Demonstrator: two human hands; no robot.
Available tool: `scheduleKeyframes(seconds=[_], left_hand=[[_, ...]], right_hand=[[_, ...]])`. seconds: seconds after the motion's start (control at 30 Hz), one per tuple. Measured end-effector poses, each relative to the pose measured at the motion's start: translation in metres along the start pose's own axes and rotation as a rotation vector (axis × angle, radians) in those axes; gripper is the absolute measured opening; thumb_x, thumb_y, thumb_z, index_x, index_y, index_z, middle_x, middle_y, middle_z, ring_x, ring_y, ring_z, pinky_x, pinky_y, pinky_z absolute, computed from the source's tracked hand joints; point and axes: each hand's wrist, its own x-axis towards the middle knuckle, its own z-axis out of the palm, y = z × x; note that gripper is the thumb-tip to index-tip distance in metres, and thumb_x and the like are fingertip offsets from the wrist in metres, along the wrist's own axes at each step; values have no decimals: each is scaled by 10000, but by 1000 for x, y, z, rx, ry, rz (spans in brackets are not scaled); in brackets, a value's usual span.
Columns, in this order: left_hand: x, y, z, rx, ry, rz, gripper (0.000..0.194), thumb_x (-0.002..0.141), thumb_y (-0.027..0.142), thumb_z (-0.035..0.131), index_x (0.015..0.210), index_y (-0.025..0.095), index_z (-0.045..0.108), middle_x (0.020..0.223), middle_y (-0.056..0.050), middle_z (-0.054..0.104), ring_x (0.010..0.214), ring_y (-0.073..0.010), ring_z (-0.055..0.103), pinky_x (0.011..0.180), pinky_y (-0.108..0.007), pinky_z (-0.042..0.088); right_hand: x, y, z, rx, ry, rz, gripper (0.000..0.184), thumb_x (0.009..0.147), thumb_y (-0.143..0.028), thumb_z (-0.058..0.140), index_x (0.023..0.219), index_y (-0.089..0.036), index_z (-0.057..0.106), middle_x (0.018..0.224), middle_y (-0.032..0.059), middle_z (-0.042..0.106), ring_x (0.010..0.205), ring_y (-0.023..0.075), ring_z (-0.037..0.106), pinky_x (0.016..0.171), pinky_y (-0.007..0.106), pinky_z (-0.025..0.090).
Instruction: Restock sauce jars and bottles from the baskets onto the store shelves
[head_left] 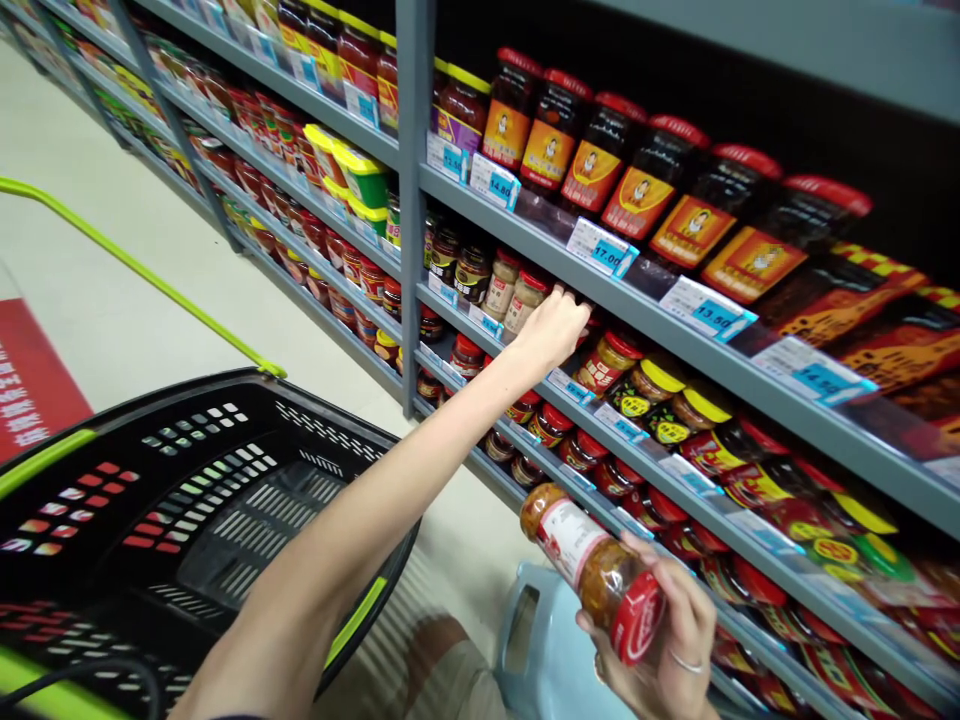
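The fingers of the left hand [559, 325] are bent at the knuckles and reach in at the middle shelf; their tips are hidden, so I cannot tell if they grasp something. Just left of them stand small glass jars with pale contents and red lids [517, 300]. To the right, there is a glass jar with a red lid and a red label [606, 362].

The fingers of the right hand [667, 620] are closed around the lid end of a glass jar with brown contents, a white and red label and a red lid [581, 550]. This jar is in the air, tilted, with its lid to the near right and its base to the far left. A thin silver-coloured ring [686, 662] is on one finger.

Below this jar is a light blue plastic stool [547, 640], and left of it a bent leg [457, 670] is partly visible. Above the left hand, a row of dark glass jars with red lids and orange labels [615, 160] stands on the grey metal shelf [637, 290], with white and blue price tags [600, 247] along its edge. On the left side is a black plastic basket with openings [247, 415], having a lime-green handle [150, 268]. Its far part lies near a red floor sign with white characters [37, 380].
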Motion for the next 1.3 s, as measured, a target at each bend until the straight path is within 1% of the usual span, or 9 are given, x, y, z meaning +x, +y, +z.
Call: scheduleKeyframes(seconds=[0.13, 0.3, 0.57, 0.7, 0.93, 1.07, 1.17, 1.23, 1.3], left_hand=[[3, -8, 2, -49, -4, -40, 94, 985, 131, 641, 1031, 114, 721, 1058, -211, 685, 1248, -440, 626, 1054, -600, 602], [2, -15, -2, -83, -50, -43, 150, 1052, 215, 606, 1091, 141, 731, 1017, -170, 716, 1144, -387, 678, 1119, -600, 563], [-10, 14, -22, -45, 15, 19, 295, 1019, 345, 723, 1188, 104, 725, 1231, -219, 707, 1324, -418, 598, 1141, -573, 537], [-19, 40, -7, -80, 95, 106, 451, 1032, 463, 697, 1335, 128, 687, 1343, -187, 708, 1348, -374, 605, 1201, -552, 501], [-21, 64, 24, -1, 102, 175, 376, 1057, 325, 641, 1336, 77, 689, 1394, -221, 704, 1445, -357, 601, 1285, -530, 454], [-46, 42, 11, -123, 324, 73, 337, 1122, 318, 510, 1356, 137, 671, 1363, -166, 726, 1423, -290, 615, 1272, -490, 478], [-68, 0, 7, -179, 572, -340, 284, 1116, 307, 526, 1318, 173, 673, 1315, -155, 721, 1320, -278, 648, 1204, -475, 523], [-75, -29, 13, -165, 557, -538, 369, 1046, 395, 679, 1333, 164, 665, 1334, -177, 705, 1301, -324, 644, 1182, -516, 530], [-76, -50, 23, -160, 459, -567, 408, 1009, 411, 731, 1326, 161, 676, 1316, -177, 719, 1288, -345, 645, 1177, -540, 527]], right_hand=[[-4, 3, -5, -10, -16, -13, 961, 901, -319, 898, 1713, -164, 407, 1266, 169, 576, 1145, 358, 786, 926, 515, 747], [-8, 5, -9, -16, -27, -15, 949, 915, -301, 883, 1715, -148, 396, 1267, 183, 582, 1119, 350, 786, 906, 527, 747], [-12, 3, -5, 12, -16, -6, 913, 941, -325, 857, 1712, -153, 399, 1265, 173, 591, 1158, 366, 789, 900, 511, 749], [-19, 3, -8, 16, -21, 3, 902, 941, -312, 853, 1709, -148, 411, 1280, 185, 594, 1106, 362, 808, 863, 502, 754], [-40, 10, -10, 42, -66, 7, 941, 911, -336, 886, 1710, -164, 420, 1302, 197, 609, 1102, 366, 805, 875, 528, 752], [-51, 14, -11, 46, -64, 34, 972, 892, -344, 905, 1715, -177, 415, 1307, 201, 614, 1112, 365, 806, 877, 511, 751], [-57, 17, -13, 43, -58, 53, 987, 882, -354, 909, 1717, -178, 413, 1310, 207, 619, 1087, 377, 813, 846, 517, 755], [-60, 18, -14, 29, -62, 54, 992, 875, -327, 909, 1720, -179, 410, 1316, 208, 617, 1079, 381, 813, 851, 527, 755], [-61, 18, -16, 12, -74, 45, 996, 876, -299, 900, 1726, -171, 397, 1314, 208, 616, 1073, 374, 811, 855, 523, 755]])
